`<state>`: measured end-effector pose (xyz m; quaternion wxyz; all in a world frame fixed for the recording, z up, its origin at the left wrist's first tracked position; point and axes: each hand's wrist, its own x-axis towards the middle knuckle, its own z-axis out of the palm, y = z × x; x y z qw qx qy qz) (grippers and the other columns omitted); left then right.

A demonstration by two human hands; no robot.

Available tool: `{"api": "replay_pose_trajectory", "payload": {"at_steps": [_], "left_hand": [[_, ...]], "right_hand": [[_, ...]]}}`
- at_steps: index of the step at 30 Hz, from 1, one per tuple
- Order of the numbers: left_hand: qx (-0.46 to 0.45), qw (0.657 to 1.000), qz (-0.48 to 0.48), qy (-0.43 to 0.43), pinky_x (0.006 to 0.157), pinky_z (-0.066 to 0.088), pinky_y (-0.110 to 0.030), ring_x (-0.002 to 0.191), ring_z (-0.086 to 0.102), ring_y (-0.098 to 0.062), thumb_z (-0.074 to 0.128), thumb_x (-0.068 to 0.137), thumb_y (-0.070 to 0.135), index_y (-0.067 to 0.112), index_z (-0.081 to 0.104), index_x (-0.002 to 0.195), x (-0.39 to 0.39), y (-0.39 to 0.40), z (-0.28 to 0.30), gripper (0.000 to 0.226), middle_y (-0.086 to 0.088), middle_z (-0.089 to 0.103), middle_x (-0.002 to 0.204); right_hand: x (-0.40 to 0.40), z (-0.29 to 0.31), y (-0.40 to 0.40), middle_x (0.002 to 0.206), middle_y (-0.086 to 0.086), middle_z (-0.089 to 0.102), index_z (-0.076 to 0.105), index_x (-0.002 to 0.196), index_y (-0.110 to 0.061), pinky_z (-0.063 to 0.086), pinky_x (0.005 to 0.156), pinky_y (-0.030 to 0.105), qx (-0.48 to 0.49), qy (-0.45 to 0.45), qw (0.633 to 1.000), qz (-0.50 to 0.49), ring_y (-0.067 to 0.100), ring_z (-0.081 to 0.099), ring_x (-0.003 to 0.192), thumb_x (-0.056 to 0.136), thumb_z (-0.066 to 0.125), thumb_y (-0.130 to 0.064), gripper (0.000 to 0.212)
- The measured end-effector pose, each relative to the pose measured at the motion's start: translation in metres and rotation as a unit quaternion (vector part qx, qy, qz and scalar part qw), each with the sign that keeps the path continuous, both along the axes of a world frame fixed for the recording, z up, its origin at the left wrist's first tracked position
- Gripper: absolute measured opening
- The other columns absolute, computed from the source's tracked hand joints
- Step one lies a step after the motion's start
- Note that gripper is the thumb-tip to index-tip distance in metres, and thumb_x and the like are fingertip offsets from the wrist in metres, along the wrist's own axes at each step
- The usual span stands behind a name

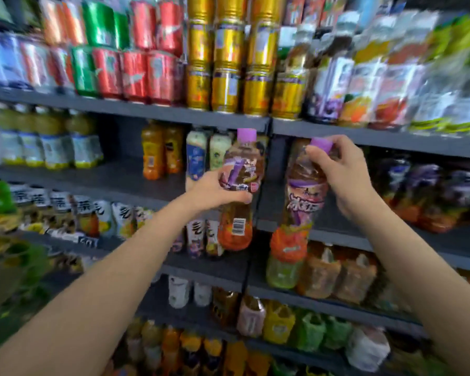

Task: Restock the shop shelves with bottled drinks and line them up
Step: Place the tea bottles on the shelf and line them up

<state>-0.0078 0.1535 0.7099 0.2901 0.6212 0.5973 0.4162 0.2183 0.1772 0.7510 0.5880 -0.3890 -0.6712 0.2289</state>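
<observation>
Purple-capped tea bottles fill both hands of a person facing dark shop shelves. The left bottle [240, 191] is held upright before the upright post between two shelf bays, its cap just under the edge of the can shelf [136, 111]; a barcode shows on its lower label. The left hand [215, 192] wraps its middle, fingers curled behind the label and thumb across the front. The right bottle [300, 210] hangs just beside it, to the right, in front of the right bay, its green base level with the packs below. The right hand [339, 172] pinches it at the neck and cap, fingertips closed round the purple cap.

Behind the left bottle stand two orange juice bottles [160, 150] and pale milk-tea bottles [206, 156] on the second shelf, with yellow-green bottles [49, 139] farther left. Above, red cans [136, 74] and green ones sit beside stacked gold cans [225, 63]. To the right of those, wrapped packs [377, 85] of fruit drinks crowd the top shelf. Lower shelves hold more wrapped bottle packs [337, 272] in amber, yellow and green. Much of the frame's edge is blurred.
</observation>
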Motion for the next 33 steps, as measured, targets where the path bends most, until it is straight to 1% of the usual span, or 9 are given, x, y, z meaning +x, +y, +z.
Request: {"api": "replay_pose_trajectory", "payload": {"at_steps": [2, 5, 8, 12, 14, 18, 23, 29, 33], "left_hand": [[0.015, 1.0, 0.014, 0.0, 0.062, 0.036, -0.002, 0.071, 0.049, -0.001, 0.082, 0.065, 0.035, 0.01, 0.052, 0.094, 0.055, 0.011, 0.005, 0.049, 0.008, 0.054, 0.08], [0.051, 0.998, 0.011, -0.027, 0.088, 0.047, -0.021, 0.089, 0.062, -0.012, 0.086, 0.052, 0.04, 0.005, 0.059, 0.106, 0.127, 0.033, -0.004, 0.07, 0.0, 0.066, 0.097], [0.067, 0.997, 0.016, -0.046, 0.093, 0.046, -0.029, 0.098, 0.06, -0.012, 0.085, 0.062, 0.019, 0.013, 0.057, 0.107, 0.18, 0.047, -0.006, 0.053, -0.001, 0.066, 0.108], [0.087, 0.995, 0.036, -0.011, 0.091, 0.043, -0.026, 0.104, 0.057, -0.012, 0.083, 0.065, 0.015, 0.019, 0.054, 0.113, 0.225, 0.065, -0.004, 0.057, 0.003, 0.062, 0.108], [0.089, 0.995, 0.047, -0.002, 0.096, 0.043, -0.029, 0.108, 0.056, -0.014, 0.083, 0.064, 0.016, 0.017, 0.053, 0.118, 0.239, 0.075, -0.006, 0.062, 0.001, 0.063, 0.113], [0.084, 0.995, 0.054, -0.007, 0.092, 0.043, -0.025, 0.108, 0.058, -0.014, 0.084, 0.063, 0.017, 0.019, 0.054, 0.119, 0.26, 0.097, -0.016, 0.064, 0.0, 0.064, 0.115], [0.055, 0.996, 0.063, -0.023, 0.089, 0.045, -0.027, 0.101, 0.057, -0.013, 0.084, 0.063, 0.018, 0.018, 0.056, 0.113, 0.29, 0.126, -0.024, 0.057, 0.004, 0.063, 0.107], [0.03, 0.996, 0.064, -0.052, 0.093, 0.045, -0.03, 0.107, 0.057, -0.016, 0.084, 0.063, 0.023, 0.019, 0.055, 0.116, 0.316, 0.16, -0.024, 0.06, 0.0, 0.063, 0.114], [0.03, 0.998, 0.047, -0.024, 0.096, 0.042, -0.028, 0.113, 0.054, -0.016, 0.083, 0.065, 0.024, 0.02, 0.053, 0.121, 0.327, 0.175, -0.024, 0.064, 0.0, 0.061, 0.121]], "right_hand": [[0.052, -0.003, 0.009, 0.088, 0.015, 0.057, 0.051, 0.076, -0.025, 0.047, 0.082, 0.046, -0.006, 0.046, 0.999, -0.004, 0.019, 0.057, 0.08, 0.078, 0.068, -0.028, 0.017], [0.131, -0.011, 0.032, 0.084, 0.01, 0.057, 0.051, 0.076, -0.028, 0.049, 0.083, 0.042, -0.01, 0.094, 0.994, -0.061, 0.012, 0.063, 0.075, 0.08, 0.068, -0.036, 0.019], [0.184, -0.012, 0.05, 0.097, 0.014, 0.057, 0.047, 0.083, -0.038, 0.046, 0.088, 0.051, 0.055, 0.033, 0.987, -0.144, 0.031, 0.059, 0.094, 0.074, 0.061, -0.06, 0.027], [0.229, -0.011, 0.056, 0.101, 0.018, 0.045, 0.049, 0.103, 0.001, 0.028, 0.085, 0.022, 0.145, -0.025, 0.971, -0.189, 0.023, 0.041, 0.096, 0.087, 0.061, -0.021, 0.03], [0.247, -0.018, 0.068, 0.104, 0.027, 0.045, 0.049, 0.103, 0.009, 0.026, 0.083, 0.021, 0.151, -0.035, 0.964, -0.215, 0.022, 0.037, 0.096, 0.087, 0.062, -0.012, 0.03], [0.275, -0.036, 0.108, 0.112, 0.031, 0.044, 0.048, 0.108, 0.012, 0.027, 0.094, 0.031, 0.095, -0.009, 0.963, -0.253, 0.04, 0.043, 0.108, 0.089, 0.06, -0.012, 0.033], [0.279, -0.028, 0.134, 0.137, 0.031, 0.032, 0.037, 0.128, 0.013, 0.014, 0.107, 0.022, 0.041, -0.024, 0.97, -0.24, 0.039, 0.029, 0.131, 0.09, 0.059, -0.017, 0.053], [0.276, -0.075, 0.142, 0.147, 0.021, 0.02, 0.008, 0.149, -0.011, 0.027, 0.105, 0.028, -0.049, -0.141, 0.977, -0.152, 0.033, 0.03, 0.133, 0.081, 0.069, -0.005, 0.091], [0.292, -0.085, 0.152, 0.15, 0.022, 0.02, 0.001, 0.149, -0.006, 0.035, 0.1, 0.036, -0.107, -0.174, 0.957, -0.206, 0.038, 0.041, 0.127, 0.085, 0.064, -0.007, 0.09]]}}
